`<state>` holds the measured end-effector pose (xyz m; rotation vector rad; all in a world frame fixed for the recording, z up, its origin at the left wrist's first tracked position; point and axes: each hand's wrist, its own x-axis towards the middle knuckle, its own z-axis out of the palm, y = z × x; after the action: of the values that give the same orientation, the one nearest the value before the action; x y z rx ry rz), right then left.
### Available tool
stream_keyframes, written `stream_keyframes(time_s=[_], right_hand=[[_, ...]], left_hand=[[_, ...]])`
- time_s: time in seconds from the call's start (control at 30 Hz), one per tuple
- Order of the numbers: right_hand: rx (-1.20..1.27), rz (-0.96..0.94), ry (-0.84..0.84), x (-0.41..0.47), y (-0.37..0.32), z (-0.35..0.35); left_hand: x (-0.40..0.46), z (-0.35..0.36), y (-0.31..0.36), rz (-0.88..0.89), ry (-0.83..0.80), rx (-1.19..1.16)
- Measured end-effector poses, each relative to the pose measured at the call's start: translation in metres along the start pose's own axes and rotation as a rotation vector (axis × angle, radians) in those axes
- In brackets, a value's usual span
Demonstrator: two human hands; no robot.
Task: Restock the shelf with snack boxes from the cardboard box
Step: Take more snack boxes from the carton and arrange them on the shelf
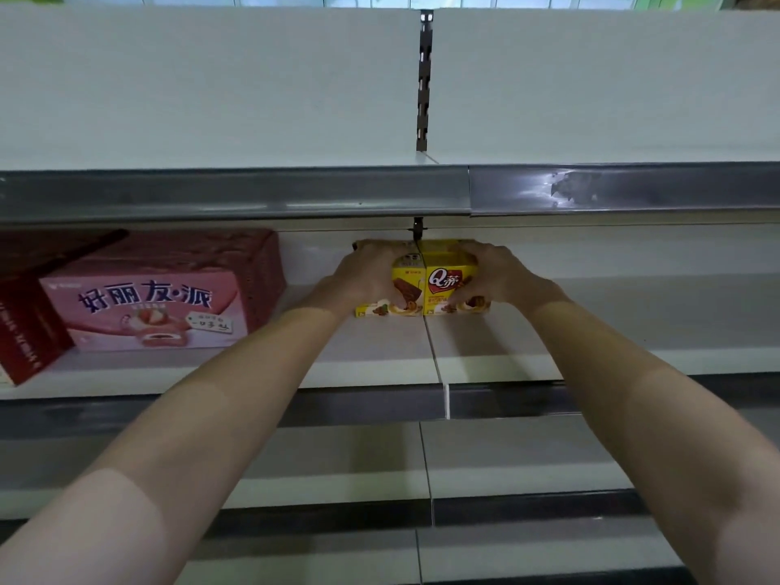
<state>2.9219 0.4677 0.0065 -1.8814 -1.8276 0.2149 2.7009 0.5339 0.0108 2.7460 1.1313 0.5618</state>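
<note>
Two yellow snack boxes stand side by side on the white middle shelf [380, 352], near the joint between two shelf panels. My left hand [365, 272] grips the left yellow box [407, 289] from its left side, fingers curled over the top. Around the right side of the right yellow box [447, 285], which has a red logo, my right hand [502, 274] is wrapped. The boxes touch each other. The cardboard box is out of view.
A large pink snack box [147, 306] sits on the same shelf at the left, with a dark red box [25, 331] beside it at the frame edge. Grey price rails [253, 196] edge each shelf. Another shelf lies above and others below.
</note>
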Motion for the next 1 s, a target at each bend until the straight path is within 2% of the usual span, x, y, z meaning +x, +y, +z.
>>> stream_keyframes(time_s=[0.13, 0.27, 0.37, 0.5, 0.63, 0.87, 1.0], right_hand=[[-0.057, 0.032, -0.055, -0.001, -0.012, -0.005], [-0.081, 0.049, -0.021, -0.001, -0.012, -0.014], [-0.031, 0.062, -0.039, -0.003, -0.011, -0.011], [-0.045, 0.049, 0.018, -0.005, -0.018, -0.003], [-0.064, 0.048, 0.008, -0.005, -0.023, -0.001], [-0.177, 0.042, 0.012, -0.009, -0.024, 0.003], [-0.275, 0.039, 0.053, -0.017, -0.031, 0.004]], left_hand=[[0.003, -0.004, 0.000, -0.042, -0.041, -0.043], [0.002, -0.010, -0.015, -0.113, -0.057, 0.018], [0.004, -0.003, -0.026, -0.150, -0.079, -0.072], [0.025, 0.018, -0.048, -0.160, -0.065, -0.142], [-0.003, -0.006, -0.003, -0.181, -0.057, -0.057], [-0.006, -0.008, -0.004, -0.199, -0.060, -0.031], [-0.012, -0.010, -0.003, -0.111, -0.025, 0.047]])
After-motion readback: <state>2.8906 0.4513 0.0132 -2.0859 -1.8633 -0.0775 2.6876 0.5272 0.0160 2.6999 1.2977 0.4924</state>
